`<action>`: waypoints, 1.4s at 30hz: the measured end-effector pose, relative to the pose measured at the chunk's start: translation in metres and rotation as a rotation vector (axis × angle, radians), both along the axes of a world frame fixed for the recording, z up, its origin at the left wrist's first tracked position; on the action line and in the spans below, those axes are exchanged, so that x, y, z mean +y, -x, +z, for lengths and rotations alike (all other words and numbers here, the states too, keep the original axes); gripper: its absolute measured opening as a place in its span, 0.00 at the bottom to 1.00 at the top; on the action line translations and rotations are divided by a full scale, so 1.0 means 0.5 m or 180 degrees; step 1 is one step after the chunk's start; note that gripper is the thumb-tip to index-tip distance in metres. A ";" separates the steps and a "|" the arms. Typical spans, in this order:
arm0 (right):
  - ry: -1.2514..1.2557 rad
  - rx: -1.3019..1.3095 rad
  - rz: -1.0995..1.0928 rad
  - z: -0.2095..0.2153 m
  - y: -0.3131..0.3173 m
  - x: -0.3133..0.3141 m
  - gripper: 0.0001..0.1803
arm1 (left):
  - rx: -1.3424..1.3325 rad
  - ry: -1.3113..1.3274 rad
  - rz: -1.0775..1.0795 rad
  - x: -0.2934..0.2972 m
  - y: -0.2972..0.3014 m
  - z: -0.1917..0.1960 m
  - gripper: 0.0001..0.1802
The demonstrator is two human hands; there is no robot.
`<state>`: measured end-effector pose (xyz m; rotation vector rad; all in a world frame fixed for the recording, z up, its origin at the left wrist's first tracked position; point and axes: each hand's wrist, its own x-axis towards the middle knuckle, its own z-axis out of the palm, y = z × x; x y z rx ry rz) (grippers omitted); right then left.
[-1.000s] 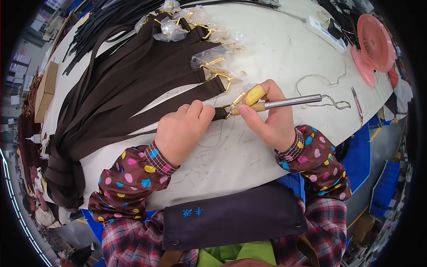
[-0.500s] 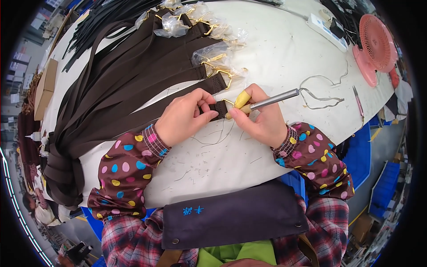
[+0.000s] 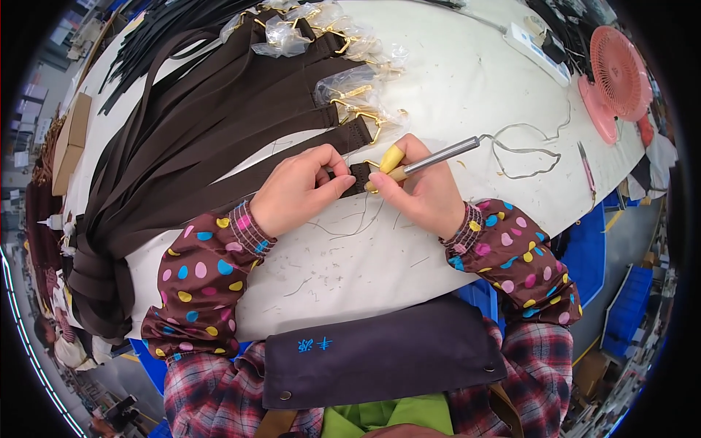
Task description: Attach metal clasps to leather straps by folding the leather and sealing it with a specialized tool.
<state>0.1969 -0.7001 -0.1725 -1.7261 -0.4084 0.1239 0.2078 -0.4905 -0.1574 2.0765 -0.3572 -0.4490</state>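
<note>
The end of a dark brown woven strap [image 3: 359, 177] lies on the white tabletop [image 3: 380, 270], and everything else arranges itself around that strap end. The left hand [image 3: 296, 191] pinches it from the left, thumb and fingers closed narrow on the webbing. The right hand [image 3: 418, 190] comes in from the right, wrapped around a heated metal-shafted tool with a yellow grip [image 3: 409, 164], its tip right at the strap's cut edge beside a gold metal buckle [image 3: 371, 164].

To do this well, I judge the strap end should be held flat and taut, the fingertips kept just clear of the hot tip, and the tool drawn evenly along the edge without touching the buckle.

Beyond the strap end, more brown straps [image 3: 219, 124] fan away up and to the left, several with gold hardware in clear plastic wraps [image 3: 343, 84]. The tool's grey cord [image 3: 522, 142] trails off to the right toward a small pink desk fan [image 3: 617, 80]. Loose thread trimmings [image 3: 343, 230] litter the tabletop just below the strap end.
</note>
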 end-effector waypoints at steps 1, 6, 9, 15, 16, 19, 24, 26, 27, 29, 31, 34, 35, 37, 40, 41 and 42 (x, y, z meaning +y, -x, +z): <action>0.0086 -0.0067 0.0027 -0.002 0.000 0.000 0.13 | 0.0004 -0.0016 -0.0035 0.001 0.000 -0.001 0.10; 0.0159 -0.0163 0.0012 -0.009 -0.001 0.001 0.14 | -0.0097 0.0111 -0.0078 0.001 0.002 -0.004 0.10; 0.0241 -0.0183 0.0013 -0.008 -0.001 0.000 0.15 | -0.0070 0.0062 -0.0085 0.000 0.002 -0.003 0.10; 0.0378 -0.0241 0.0014 -0.004 0.000 0.001 0.15 | 0.0214 -0.0210 -0.0167 -0.001 0.000 0.016 0.07; 0.0444 -0.0269 0.0013 -0.003 0.000 0.001 0.15 | 0.0214 -0.0203 -0.0171 -0.001 0.000 0.016 0.07; 0.0455 -0.0245 0.0015 -0.004 -0.001 0.002 0.15 | 0.0056 -0.0076 -0.0139 0.001 0.001 0.001 0.08; 0.0524 -0.0277 0.0009 0.001 0.000 0.002 0.15 | -0.0133 0.0004 -0.0125 0.002 0.000 0.002 0.10; 0.0572 -0.0288 0.0005 0.003 0.000 0.002 0.15 | 0.0175 -0.0227 -0.0198 0.000 -0.002 0.015 0.08; 0.0536 -0.0246 0.0005 0.002 0.000 0.002 0.15 | 0.0175 -0.0227 -0.0198 -0.001 -0.001 0.014 0.08; 0.0497 -0.0205 0.0005 -0.003 0.000 0.002 0.15 | 0.0121 0.0110 0.0001 -0.001 0.002 0.007 0.09; 0.0075 -0.0141 -0.0095 -0.011 0.000 0.003 0.14 | 0.0247 0.0132 -0.0037 -0.003 -0.002 0.023 0.08; 0.0207 -0.0282 -0.0266 0.006 0.000 -0.003 0.13 | -0.0112 0.0008 -0.0436 -0.002 -0.014 0.033 0.08; 0.0211 -0.0281 -0.0271 0.005 0.000 -0.004 0.13 | -0.0601 -0.0140 -0.0793 -0.002 -0.020 0.034 0.08; 0.0187 -0.0207 -0.0213 0.003 -0.001 -0.004 0.13 | -0.0521 -0.0276 -0.1021 -0.005 -0.032 0.042 0.08; 0.0262 -0.0174 -0.0168 0.008 0.000 -0.004 0.13 | -0.0527 -0.0405 -0.1353 -0.007 -0.055 0.035 0.07; 0.0265 -0.0171 -0.0174 0.007 0.000 -0.005 0.13 | -0.0611 -0.0392 -0.1464 -0.008 -0.061 0.033 0.07; 0.0245 -0.0125 -0.0139 0.004 -0.001 -0.005 0.13 | -0.0610 -0.0388 -0.1470 -0.010 -0.065 0.034 0.07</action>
